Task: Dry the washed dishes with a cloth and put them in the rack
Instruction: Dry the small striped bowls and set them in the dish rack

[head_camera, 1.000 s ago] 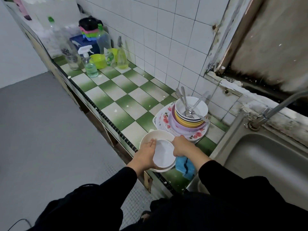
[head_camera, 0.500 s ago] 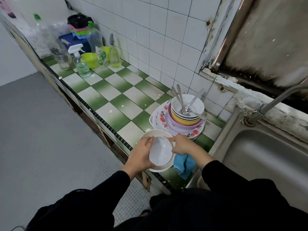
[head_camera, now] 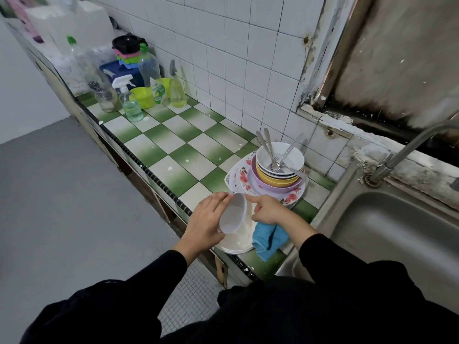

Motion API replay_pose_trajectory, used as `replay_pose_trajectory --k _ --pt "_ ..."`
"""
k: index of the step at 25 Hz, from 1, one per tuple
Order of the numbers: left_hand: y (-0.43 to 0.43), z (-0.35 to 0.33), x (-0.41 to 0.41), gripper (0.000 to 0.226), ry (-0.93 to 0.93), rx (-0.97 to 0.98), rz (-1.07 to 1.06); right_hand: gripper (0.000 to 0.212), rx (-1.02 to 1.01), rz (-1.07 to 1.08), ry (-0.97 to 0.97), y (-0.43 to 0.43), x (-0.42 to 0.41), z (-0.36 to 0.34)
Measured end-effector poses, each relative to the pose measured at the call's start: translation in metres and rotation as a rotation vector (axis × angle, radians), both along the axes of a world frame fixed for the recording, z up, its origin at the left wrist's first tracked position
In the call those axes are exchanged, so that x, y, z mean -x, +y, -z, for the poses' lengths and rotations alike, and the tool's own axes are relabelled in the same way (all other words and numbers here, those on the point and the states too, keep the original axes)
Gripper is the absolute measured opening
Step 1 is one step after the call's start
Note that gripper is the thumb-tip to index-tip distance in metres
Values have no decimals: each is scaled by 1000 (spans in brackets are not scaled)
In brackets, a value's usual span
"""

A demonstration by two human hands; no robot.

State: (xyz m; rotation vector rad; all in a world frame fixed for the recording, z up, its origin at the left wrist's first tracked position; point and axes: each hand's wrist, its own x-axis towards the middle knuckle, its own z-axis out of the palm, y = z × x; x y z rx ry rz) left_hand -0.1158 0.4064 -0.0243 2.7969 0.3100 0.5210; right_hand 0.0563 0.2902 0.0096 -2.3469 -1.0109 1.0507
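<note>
The left hand (head_camera: 208, 224) grips the bowl (head_camera: 233, 214), fingers curled over its far rim and palm under its side. The bowl is tipped steeply on edge over a big bowl (head_camera: 238, 243) that sits at the counter's (head_camera: 173, 155) front edge, near the right end. Just beside it, the right hand (head_camera: 268, 211) has the cloth (head_camera: 269, 238) bunched under curled fingers, and its index finger stretches out to the bowl's top rim.

A second ago the bowl lay flatter inside the big bowl, hollow up, with the right hand against its right rim. It is now raised and turned, which suggests it is being rotated so the cloth can reach another face. Drying of this piece looks unfinished.

The stack (head_camera: 275, 181) of plates and bowls stands behind, toward the counter's back right corner by the sink (head_camera: 372, 232), with cutlery (head_camera: 272, 155) standing in the top bowl. No rack is in view, so most of the job seems to remain.
</note>
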Motion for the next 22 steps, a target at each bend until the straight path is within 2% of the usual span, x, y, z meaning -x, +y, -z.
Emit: replay_pose_trajectory --k 6,13,19,22 --pt "-2 -8 5 98 14 -9 22 79 -81 42 116 -4 -5 0" --pt "1 -29 -1 104 39 -152 111 77 -181 141 247 -6 -7 -8" --pt "-1 -43 -9 107 14 -254 162 77 -312 270 555 -11 -2 -17" --pt "-8 -54 -17 110 36 -252 175 73 -409 323 627 -14 2 -20"
